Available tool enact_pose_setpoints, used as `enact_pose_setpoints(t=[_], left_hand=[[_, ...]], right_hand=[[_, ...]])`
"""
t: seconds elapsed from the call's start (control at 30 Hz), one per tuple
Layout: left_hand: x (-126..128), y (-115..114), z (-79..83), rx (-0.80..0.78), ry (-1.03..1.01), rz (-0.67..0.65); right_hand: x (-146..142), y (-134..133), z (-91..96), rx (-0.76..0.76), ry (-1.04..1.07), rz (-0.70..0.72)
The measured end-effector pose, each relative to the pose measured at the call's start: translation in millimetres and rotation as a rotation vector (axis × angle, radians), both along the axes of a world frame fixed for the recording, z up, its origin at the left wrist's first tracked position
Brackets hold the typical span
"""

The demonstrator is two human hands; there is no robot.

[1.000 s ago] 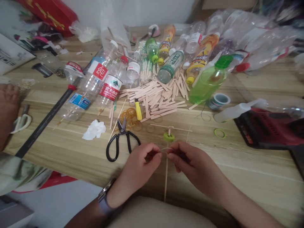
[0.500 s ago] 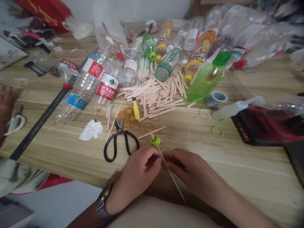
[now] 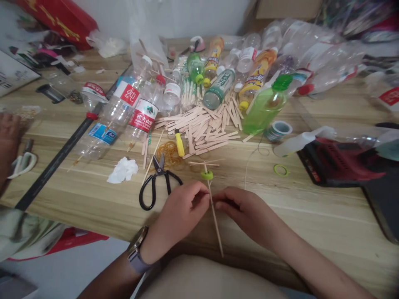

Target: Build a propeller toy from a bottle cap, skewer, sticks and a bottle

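Observation:
My left hand (image 3: 183, 214), a watch on its wrist, pinches a thin wooden stick (image 3: 217, 234) between thumb and forefinger. The stick slants down toward my lap. Near its upper end sits a yellow-green bottle cap (image 3: 206, 175), and thin wooden crosspieces (image 3: 215, 163) lie across the tip. My right hand (image 3: 245, 209) is closed against the stick's right side, fingertips pinched; whatever they hold is too small to make out. Black-handled scissors (image 3: 159, 178) lie open just beyond my left hand.
Loose craft sticks (image 3: 205, 124) lie in a heap ahead, with many plastic bottles behind. A yellow-handled tool (image 3: 179, 144) lies by rubber bands (image 3: 166, 151). At right are a thread spool (image 3: 278, 131), a glue bottle (image 3: 296, 142) and a red-black power tool (image 3: 339, 162). Another person's hand (image 3: 9, 141) rests far left.
The stick has turned more upright, its lower end swinging left and its capped end shifting slightly away from me. The crosspieces now lie nearly level. Both hands stay close together at the stick.

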State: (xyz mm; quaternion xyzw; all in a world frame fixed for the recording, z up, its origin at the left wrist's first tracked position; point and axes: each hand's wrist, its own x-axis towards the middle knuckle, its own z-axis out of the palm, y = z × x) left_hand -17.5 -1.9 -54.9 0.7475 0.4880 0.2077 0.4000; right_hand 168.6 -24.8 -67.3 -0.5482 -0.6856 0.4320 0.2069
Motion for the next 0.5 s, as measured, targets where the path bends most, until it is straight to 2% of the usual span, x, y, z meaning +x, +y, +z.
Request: enact_pose_setpoints(t=[0.07,0.17,0.37,0.5], left_hand=[[-2.0,-0.9,-1.7,-0.071,-0.037,0.023],[-3.1,-2.7,-3.5,-0.136,-0.096,0.042],[-3.3,-5.7,-3.1,-0.138,-0.099,0.063],[-4.9,-7.8,-3.1,-0.139,-0.087,0.074]], right_hand=[[3.6,-2.8,-1.8,0.08,-0.049,0.039],[7.0,-5.7,-2.3,0.12,-0.13,0.13],[10.2,-3.5,2.1,0.104,-0.309,0.23],[10.8,0.0,3.8,0.152,-0.354,0.245]])
